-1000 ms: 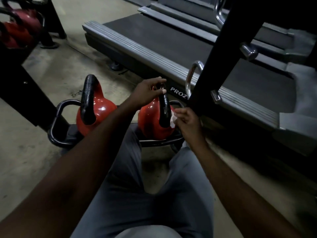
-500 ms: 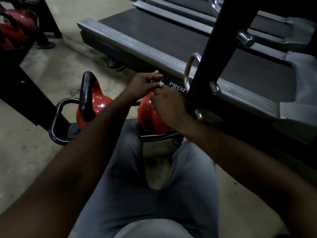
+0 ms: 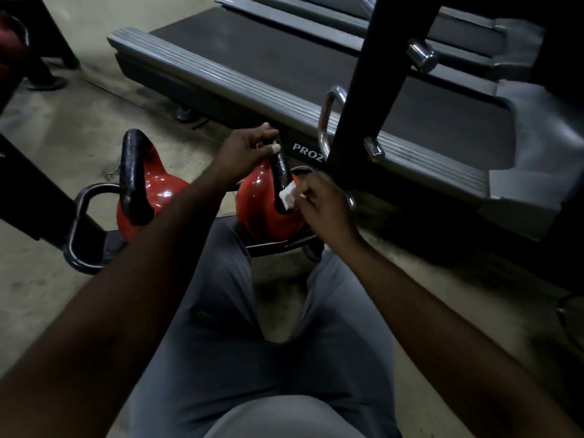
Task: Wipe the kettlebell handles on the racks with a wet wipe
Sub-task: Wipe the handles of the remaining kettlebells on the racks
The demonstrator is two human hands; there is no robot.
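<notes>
Two red kettlebells with black handles sit on a low black rack (image 3: 82,197). The left kettlebell (image 3: 158,197) stands untouched. My left hand (image 3: 245,150) grips the top of the right kettlebell's (image 3: 262,213) black handle (image 3: 281,172). My right hand (image 3: 319,200) pinches a small white wet wipe (image 3: 288,196) and presses it against the lower near part of that handle. My grey-trousered knees are below the rack.
A treadmill (image 3: 252,64) runs across the floor just behind the rack. A black upright post (image 3: 357,90) with chrome pegs and a chrome loop stands right of my right hand. More red kettlebells (image 3: 9,36) show at the top left. Concrete floor lies to the left.
My right hand slid from the top of the handle down to its lower part, and the white wipe shows again. My left hand kept its grip at the top.
</notes>
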